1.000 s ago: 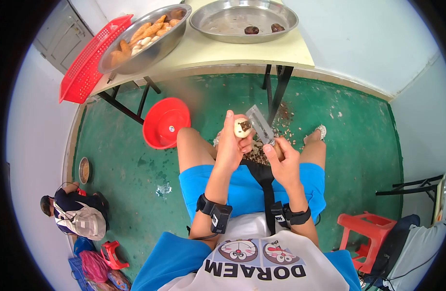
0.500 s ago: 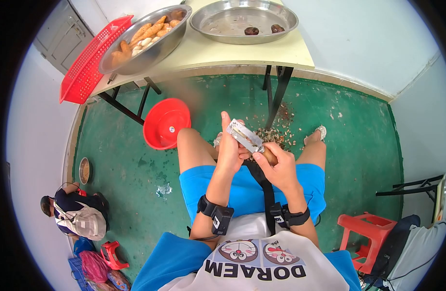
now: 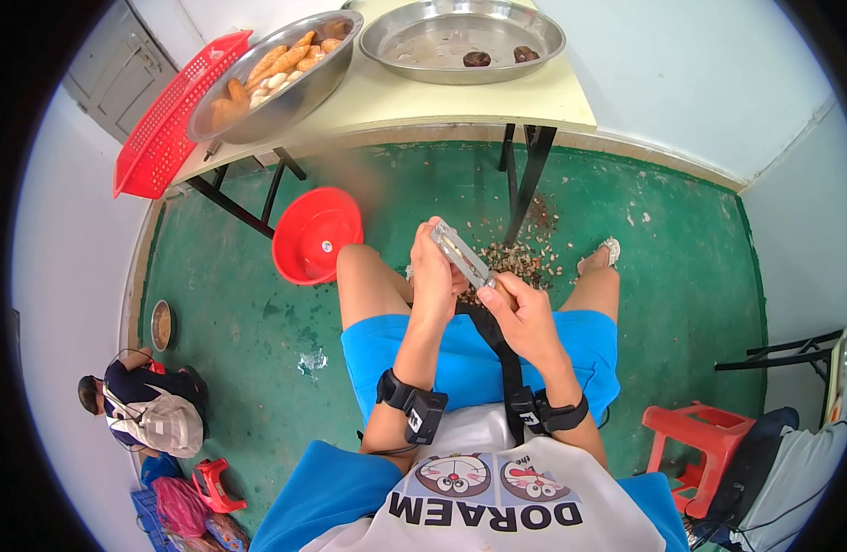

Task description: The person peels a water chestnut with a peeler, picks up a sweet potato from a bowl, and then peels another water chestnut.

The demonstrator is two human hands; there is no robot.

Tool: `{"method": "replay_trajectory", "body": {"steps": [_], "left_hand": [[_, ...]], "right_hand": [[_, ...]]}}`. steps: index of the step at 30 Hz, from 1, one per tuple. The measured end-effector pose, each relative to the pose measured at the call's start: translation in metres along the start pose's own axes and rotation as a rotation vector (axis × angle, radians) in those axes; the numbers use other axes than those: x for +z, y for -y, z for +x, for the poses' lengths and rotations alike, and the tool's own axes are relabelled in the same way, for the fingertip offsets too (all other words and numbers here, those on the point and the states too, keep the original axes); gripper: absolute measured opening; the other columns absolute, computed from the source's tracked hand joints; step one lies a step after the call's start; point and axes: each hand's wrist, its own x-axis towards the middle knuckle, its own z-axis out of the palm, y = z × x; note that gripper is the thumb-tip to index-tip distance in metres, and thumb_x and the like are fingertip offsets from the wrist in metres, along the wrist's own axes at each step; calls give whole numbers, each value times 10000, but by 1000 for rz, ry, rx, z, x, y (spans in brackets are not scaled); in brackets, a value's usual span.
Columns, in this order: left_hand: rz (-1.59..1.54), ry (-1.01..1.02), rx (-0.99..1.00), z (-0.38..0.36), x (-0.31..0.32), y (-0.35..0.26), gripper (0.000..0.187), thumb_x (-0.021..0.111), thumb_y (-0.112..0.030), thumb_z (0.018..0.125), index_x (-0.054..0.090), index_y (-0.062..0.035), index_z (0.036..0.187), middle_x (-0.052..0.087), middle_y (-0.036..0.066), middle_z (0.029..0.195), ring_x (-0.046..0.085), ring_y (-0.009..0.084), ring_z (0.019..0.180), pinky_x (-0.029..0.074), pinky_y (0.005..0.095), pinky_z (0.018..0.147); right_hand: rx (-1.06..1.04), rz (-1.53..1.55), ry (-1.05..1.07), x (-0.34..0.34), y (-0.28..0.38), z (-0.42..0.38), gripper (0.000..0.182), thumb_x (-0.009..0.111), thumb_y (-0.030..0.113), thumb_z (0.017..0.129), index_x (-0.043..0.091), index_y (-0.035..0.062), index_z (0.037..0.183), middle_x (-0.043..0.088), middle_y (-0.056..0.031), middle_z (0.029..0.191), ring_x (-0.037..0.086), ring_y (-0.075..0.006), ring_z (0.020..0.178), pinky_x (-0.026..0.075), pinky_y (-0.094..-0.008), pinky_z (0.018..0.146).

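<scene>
My right hand (image 3: 526, 320) is closed around the wooden handle of a peeler with a wide, slotted metal head (image 3: 462, 254). The peeler slants up and left, its head lying over my left hand (image 3: 432, 278). That hand is closed with its fingers curled beneath the metal, and the thumb is near the tip of the head. Whatever those fingers grip is hidden behind the peeler. Both hands are above my lap, between my knees. Peelings and scraps (image 3: 524, 262) are scattered on the green floor beyond them.
A red basin (image 3: 318, 269) stands on the floor ahead left. On the table (image 3: 423, 109) are a steel bowl (image 3: 308, 99) of peeled roots, a steel tray (image 3: 423, 72) with two dark pieces, and a red basket (image 3: 156, 138). A person (image 3: 147, 400) crouches left; a red stool (image 3: 695, 428) stands right.
My left thumb, raised upright before, has folded down toward the peeler's head. The peeler has turned slightly in my right hand and its handle shows less.
</scene>
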Motion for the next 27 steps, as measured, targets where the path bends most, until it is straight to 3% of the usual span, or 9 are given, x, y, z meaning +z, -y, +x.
{"method": "replay_trajectory", "body": {"steps": [4, 6, 9, 13, 15, 16, 19, 24, 27], "left_hand": [[-4, -23, 59, 2, -3, 6, 345, 300, -405, 894, 443, -107, 796, 433, -17, 553, 336, 40, 379, 175, 173, 299], [-41, 40, 51, 4, -4, 12, 316, 274, -368, 895, 427, -109, 797, 442, -9, 548, 335, 38, 378, 180, 170, 298], [-52, -19, 84, 3, -1, 12, 296, 267, -348, 893, 412, -113, 783, 449, 0, 542, 335, 35, 376, 183, 167, 298], [8, -68, 138, 1, 1, 13, 271, 270, -346, 893, 392, -124, 797, 429, 6, 529, 302, 44, 368, 177, 180, 301], [-40, 28, 226, -4, 1, 12, 161, 323, -285, 881, 366, -135, 842, 386, 5, 532, 273, 48, 365, 169, 193, 315], [-40, 29, 227, -3, 1, 11, 161, 323, -285, 881, 366, -135, 842, 386, 5, 532, 273, 48, 365, 169, 193, 315], [-41, 111, 193, -1, 2, 11, 212, 330, -351, 884, 367, -143, 873, 386, 17, 542, 271, 68, 406, 201, 200, 347], [-268, 285, -48, 0, 0, 4, 270, 347, -408, 878, 440, -154, 876, 395, 3, 604, 327, 74, 504, 261, 209, 426], [-270, 214, -61, -1, 3, 0, 331, 343, -451, 877, 464, -148, 817, 363, -17, 568, 311, 71, 479, 247, 199, 417]], "right_hand": [[-4, 26, -20, 4, 2, 0, 292, 550, 283, 829, 531, -6, 791, 404, -72, 507, 357, -130, 449, 322, -278, 427], [61, 87, -27, 5, 3, 0, 248, 528, 232, 852, 523, -4, 777, 357, 30, 534, 309, -41, 510, 274, -214, 443], [49, 88, -50, 8, 0, 0, 294, 537, 279, 840, 524, -6, 774, 378, -52, 501, 338, -95, 458, 312, -266, 423], [55, 119, -57, 10, -4, 1, 284, 529, 269, 848, 516, 2, 751, 383, -33, 501, 343, -85, 456, 311, -257, 418], [198, 259, -354, 2, -8, 10, 273, 524, 260, 856, 504, 19, 727, 379, 11, 506, 350, -56, 460, 301, -237, 411], [244, 306, -374, -9, -13, 12, 262, 527, 250, 857, 497, 29, 720, 376, 49, 523, 344, -32, 461, 287, -219, 405], [171, 316, -339, -17, -16, 9, 258, 533, 242, 854, 509, 20, 724, 358, 62, 527, 307, -17, 476, 261, -211, 408], [46, 188, -245, -7, -11, 5, 248, 569, 223, 831, 526, -9, 753, 355, 47, 524, 290, -28, 500, 264, -207, 426], [13, 128, -195, -8, -2, 2, 242, 596, 221, 811, 544, -15, 799, 406, 6, 530, 329, -42, 501, 300, -214, 429]]}}
